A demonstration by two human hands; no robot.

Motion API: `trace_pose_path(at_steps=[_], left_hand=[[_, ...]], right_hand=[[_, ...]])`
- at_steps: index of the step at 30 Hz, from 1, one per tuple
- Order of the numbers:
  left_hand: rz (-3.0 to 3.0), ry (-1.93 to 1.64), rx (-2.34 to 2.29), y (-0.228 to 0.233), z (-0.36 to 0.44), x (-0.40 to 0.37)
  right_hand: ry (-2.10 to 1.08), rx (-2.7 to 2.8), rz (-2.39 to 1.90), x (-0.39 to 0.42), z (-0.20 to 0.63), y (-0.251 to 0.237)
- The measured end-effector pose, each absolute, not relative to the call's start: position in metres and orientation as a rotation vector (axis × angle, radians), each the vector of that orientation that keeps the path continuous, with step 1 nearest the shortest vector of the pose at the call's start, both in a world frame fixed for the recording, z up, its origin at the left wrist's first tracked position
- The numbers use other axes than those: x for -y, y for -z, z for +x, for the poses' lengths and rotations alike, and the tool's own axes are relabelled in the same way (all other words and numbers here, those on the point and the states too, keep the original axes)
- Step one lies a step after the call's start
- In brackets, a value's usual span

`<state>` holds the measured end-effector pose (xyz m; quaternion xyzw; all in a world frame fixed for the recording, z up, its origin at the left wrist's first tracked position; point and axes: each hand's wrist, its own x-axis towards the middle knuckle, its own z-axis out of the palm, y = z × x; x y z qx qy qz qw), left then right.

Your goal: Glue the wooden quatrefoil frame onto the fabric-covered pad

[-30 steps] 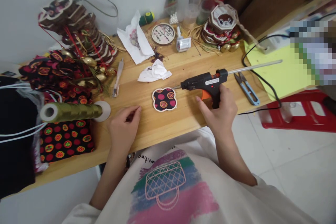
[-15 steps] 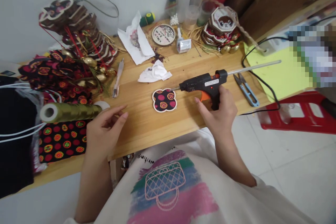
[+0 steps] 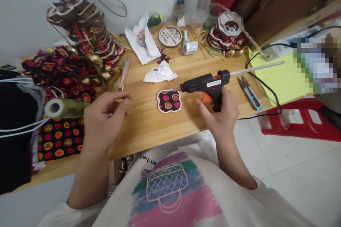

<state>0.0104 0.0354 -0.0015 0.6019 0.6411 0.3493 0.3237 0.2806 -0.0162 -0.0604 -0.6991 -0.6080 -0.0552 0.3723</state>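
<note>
My right hand [image 3: 222,111] has its fingers behind the handle of a black hot glue gun [image 3: 198,83], with the thumb beside the orange trigger. The nozzle points left over the upper edge of a clover-shaped piece [image 3: 168,101], which has a pale border and black patterned fabric. Whether the tip touches it, I cannot tell. A long glue stick [image 3: 257,68] sticks out of the gun's back. My left hand [image 3: 105,117] hovers left of the piece, fingers loosely curled and thumb near the index finger. Nothing shows in it.
Blue thread snips [image 3: 249,93] lie right of the gun, near its black cord [image 3: 275,101]. Crumpled tissue [image 3: 160,72] sits behind the piece. At left are a thread spool [image 3: 68,108], a pen [image 3: 124,73], patterned fabric [image 3: 60,136] and stacked ornaments [image 3: 89,25].
The glue gun's nozzle has shifted slightly left over the clover-shaped piece. My left hand has risen a little, its thumb closer to the index finger. The view has also shifted slightly.
</note>
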Motion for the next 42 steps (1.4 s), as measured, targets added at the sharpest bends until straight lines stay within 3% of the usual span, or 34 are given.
trace_pose_path(at_steps=[8,17,33,42], left_hand=[[1.109,-0.754,-1.196,-0.002,0.039,-0.063],[0.91,-0.633,-1.062,0.009,0.055,-0.069],[1.479,-0.943,-1.383,0.036,0.034,-0.075],[1.698,-0.831,-1.447,0.047,0.027,-0.072]], right_hand=[[0.079,1.548,-1.771,0.014,0.27,0.054],[0.065,1.562,-1.734,0.012,0.266,0.052],[0.152,1.607,-1.816,0.014,0.274,0.071],[0.213,1.577,-1.867,0.015,0.275,0.081]])
